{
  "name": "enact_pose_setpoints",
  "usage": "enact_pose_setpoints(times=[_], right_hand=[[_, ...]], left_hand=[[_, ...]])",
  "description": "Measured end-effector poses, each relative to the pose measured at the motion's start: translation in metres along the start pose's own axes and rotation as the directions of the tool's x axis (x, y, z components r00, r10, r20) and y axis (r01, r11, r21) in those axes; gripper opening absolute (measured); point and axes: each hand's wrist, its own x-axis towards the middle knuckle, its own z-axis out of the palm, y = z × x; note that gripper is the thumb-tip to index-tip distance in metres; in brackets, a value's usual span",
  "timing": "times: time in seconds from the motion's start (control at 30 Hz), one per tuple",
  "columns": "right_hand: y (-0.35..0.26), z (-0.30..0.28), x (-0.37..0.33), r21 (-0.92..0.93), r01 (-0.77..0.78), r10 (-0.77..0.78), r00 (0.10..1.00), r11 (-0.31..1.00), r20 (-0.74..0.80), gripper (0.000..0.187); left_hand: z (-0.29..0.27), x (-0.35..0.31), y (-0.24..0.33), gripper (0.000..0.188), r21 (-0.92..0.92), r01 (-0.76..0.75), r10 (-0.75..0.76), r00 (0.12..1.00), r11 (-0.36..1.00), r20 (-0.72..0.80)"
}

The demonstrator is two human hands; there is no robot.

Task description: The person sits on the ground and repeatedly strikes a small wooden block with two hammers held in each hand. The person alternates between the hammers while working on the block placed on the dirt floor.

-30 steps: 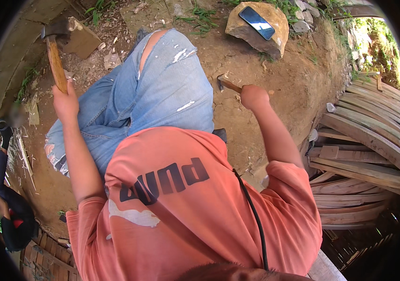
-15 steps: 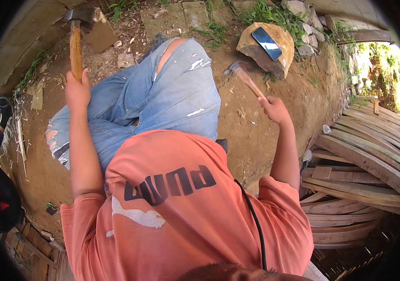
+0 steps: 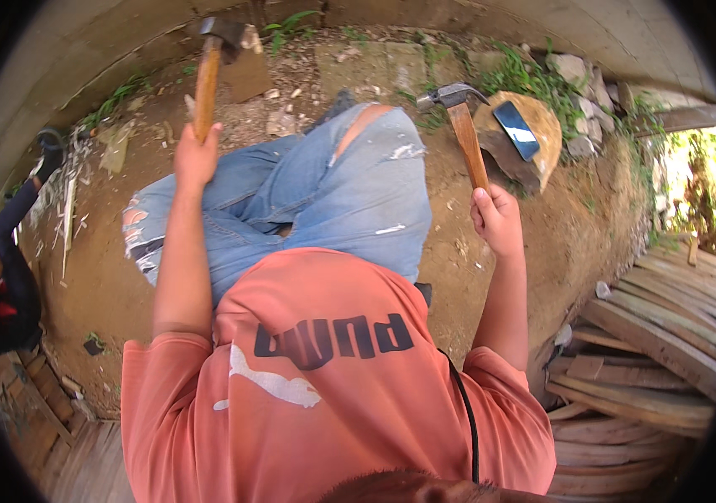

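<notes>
My left hand (image 3: 197, 155) is wrapped round the wooden handle of a hatchet (image 3: 208, 88). Its dark metal head points away from me, against or just above a wood block (image 3: 246, 74) on the ground; I cannot tell whether they touch. My right hand (image 3: 497, 218) grips the lower handle of a claw hammer (image 3: 468, 134), raised with its steel head away from me and the curved claw to the right. Beyond the hammer, a phone (image 3: 516, 131) lies on a yellowish cut stump or rock (image 3: 546, 126).
My bent legs in torn jeans (image 3: 333, 184) lie between the hands. Curved wooden planks (image 3: 668, 335) are stacked at right. Stones (image 3: 584, 105) and grass line the wall at the back. Wood chips litter the dirt. Another person (image 3: 10, 260) sits at far left.
The claw hammer has risen and turned more upright, its claw now clearly seen. The view has shifted, so the scene sits further right and lower. Both hands keep their grips.
</notes>
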Motion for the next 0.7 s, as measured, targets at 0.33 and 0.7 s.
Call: enact_pose_setpoints(times=[0.33,0.7], right_hand=[[-0.038,0.15,0.032,0.432,-0.198,0.096,0.964,0.88,0.246,0.033],[-0.031,0.158,0.047,0.439,-0.233,0.136,0.961,0.868,0.242,0.032]], left_hand=[[-0.027,-0.014,0.039,0.031,-0.505,0.259,-0.103,0.943,0.823,0.315],[-0.055,-0.016,0.061,0.031,-0.292,0.029,0.002,0.994,0.956,0.107]])
